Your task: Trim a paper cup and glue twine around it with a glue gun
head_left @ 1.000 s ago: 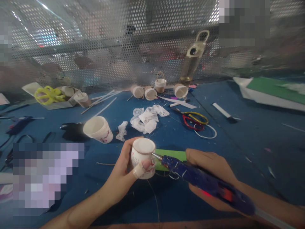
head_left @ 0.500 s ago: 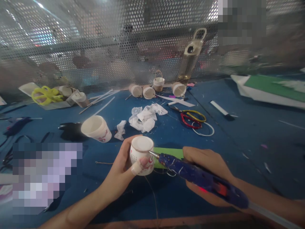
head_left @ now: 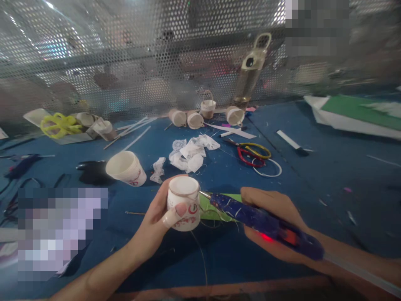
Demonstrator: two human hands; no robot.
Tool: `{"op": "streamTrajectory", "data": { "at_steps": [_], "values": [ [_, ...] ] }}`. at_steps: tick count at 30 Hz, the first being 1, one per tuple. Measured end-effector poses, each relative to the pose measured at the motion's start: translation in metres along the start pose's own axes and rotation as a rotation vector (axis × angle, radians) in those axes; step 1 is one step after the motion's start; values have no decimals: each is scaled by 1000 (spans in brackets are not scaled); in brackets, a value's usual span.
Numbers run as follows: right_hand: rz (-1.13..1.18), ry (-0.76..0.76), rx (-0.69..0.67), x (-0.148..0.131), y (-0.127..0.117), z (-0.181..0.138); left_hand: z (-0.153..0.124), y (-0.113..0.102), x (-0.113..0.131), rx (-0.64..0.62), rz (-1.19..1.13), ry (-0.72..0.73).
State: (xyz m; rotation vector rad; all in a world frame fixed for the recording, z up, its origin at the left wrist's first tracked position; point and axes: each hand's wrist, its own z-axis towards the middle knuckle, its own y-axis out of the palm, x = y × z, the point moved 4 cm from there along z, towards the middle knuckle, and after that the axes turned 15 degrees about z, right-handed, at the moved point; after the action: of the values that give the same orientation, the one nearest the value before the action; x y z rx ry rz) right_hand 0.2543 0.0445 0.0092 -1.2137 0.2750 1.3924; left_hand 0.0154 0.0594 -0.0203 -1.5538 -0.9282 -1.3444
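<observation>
My left hand (head_left: 161, 209) is wrapped round a white paper cup (head_left: 184, 217) with red print, its flat base facing up. A thin cord runs along the cup's upper edge. In my right hand (head_left: 272, 209) is a dark blue hot glue gun (head_left: 250, 219), with a red light glowing and a clear glue stick (head_left: 357, 274) out of its back. The gun's metal nozzle points at the cup's upper right edge, very close to it; whether they touch I cannot tell. Behind the nozzle lies a green card (head_left: 219, 205) with loose strands over it.
Another paper cup (head_left: 125, 169) leans at the left, near crumpled white lace (head_left: 191, 152). Scissors (head_left: 252, 152) lie right of the lace. Small cup baskets (head_left: 208, 109) line the back, below a perforated metal screen (head_left: 150, 62). A water bottle (head_left: 249, 77) stands there too.
The cup has turned a little in my left hand and shifted slightly left and up. The glue gun's nozzle has moved slightly up, following the cup's edge.
</observation>
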Motion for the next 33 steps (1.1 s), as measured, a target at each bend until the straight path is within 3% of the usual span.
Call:
{"op": "streamTrajectory", "data": {
  "at_steps": [10, 33],
  "values": [
    [-39, -1, 46, -5, 4, -1, 0, 3, -3, -33, -23, -30],
    [-9, 52, 7, -2, 1, -2, 1, -4, -10, -66, -74, 12]
  ]
}}
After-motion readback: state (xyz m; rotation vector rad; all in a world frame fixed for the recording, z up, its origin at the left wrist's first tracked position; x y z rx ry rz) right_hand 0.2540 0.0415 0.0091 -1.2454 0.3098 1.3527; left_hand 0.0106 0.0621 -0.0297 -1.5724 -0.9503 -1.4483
